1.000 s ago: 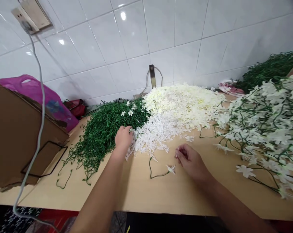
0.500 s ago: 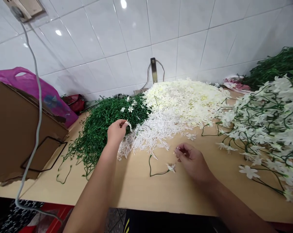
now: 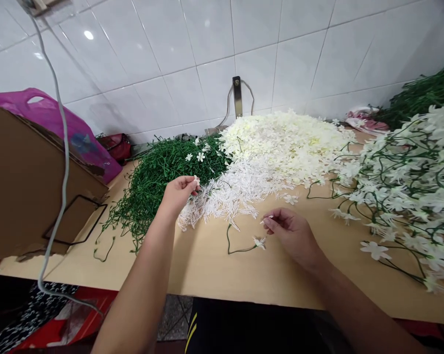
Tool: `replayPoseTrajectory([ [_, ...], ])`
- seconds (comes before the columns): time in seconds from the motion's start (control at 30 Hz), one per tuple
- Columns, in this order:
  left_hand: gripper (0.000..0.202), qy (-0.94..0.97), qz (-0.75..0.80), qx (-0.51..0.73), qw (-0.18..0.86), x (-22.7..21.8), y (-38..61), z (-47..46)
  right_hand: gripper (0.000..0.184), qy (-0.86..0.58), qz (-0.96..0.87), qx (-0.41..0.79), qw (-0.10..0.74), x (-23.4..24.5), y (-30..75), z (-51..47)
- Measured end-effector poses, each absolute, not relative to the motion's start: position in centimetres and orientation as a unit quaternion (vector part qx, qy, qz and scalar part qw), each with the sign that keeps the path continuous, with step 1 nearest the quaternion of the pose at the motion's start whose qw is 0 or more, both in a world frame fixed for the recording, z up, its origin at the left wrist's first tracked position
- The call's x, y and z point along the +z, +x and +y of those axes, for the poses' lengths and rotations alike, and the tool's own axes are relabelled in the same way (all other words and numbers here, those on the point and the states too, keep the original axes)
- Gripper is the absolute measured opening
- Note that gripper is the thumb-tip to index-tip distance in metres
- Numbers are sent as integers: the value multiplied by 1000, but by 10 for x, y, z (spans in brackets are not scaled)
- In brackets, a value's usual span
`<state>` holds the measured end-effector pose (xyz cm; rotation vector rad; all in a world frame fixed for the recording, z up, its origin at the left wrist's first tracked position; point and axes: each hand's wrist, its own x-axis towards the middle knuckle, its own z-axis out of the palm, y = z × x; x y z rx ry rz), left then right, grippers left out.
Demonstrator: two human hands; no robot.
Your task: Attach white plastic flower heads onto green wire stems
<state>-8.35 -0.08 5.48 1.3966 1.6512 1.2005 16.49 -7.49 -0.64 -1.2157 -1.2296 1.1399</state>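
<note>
My left hand (image 3: 178,192) is raised just above the edge of a heap of thin white stamen pieces (image 3: 234,192) and pinches one small white piece between thumb and fingers. My right hand (image 3: 290,234) rests low over the wooden table (image 3: 244,275), its fingers closed on a tiny white piece at the fingertips. Just left of that hand a single green stem with one white flower (image 3: 244,246) lies on the table. A pile of green stems (image 3: 159,182) lies behind and left of my left hand.
A mound of cream-white petals (image 3: 281,142) sits at the back by the tiled wall. Finished flower sprays (image 3: 406,187) fill the right side. A cardboard box (image 3: 26,191), a pink bag (image 3: 60,128) and a hanging grey cable (image 3: 60,162) stand at the left.
My left hand has lifted out of the white heap with a small piece pinched in it. My right hand has barely moved. The view has tilted down slightly.
</note>
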Motion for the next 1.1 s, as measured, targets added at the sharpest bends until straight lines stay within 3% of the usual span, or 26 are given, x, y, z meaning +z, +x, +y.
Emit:
replayPoseTrajectory([
  [0.13, 36, 442, 531, 475, 545, 38, -43, -45, 17, -466, -460, 531, 538, 4, 154, -84],
  [0.3, 29, 371, 466, 458, 660, 19, -4, -77, 3, -391, -491, 491, 604, 8, 143, -90],
  [0.53, 26, 333, 449, 441, 702, 12, 9, -84, 2, -417, -514, 441, 606, -7, 144, -86],
  [1.1, 29, 335, 469, 441, 688, 11, 12, -87, 10, -442, -639, 237, 584, -9, 142, -92],
])
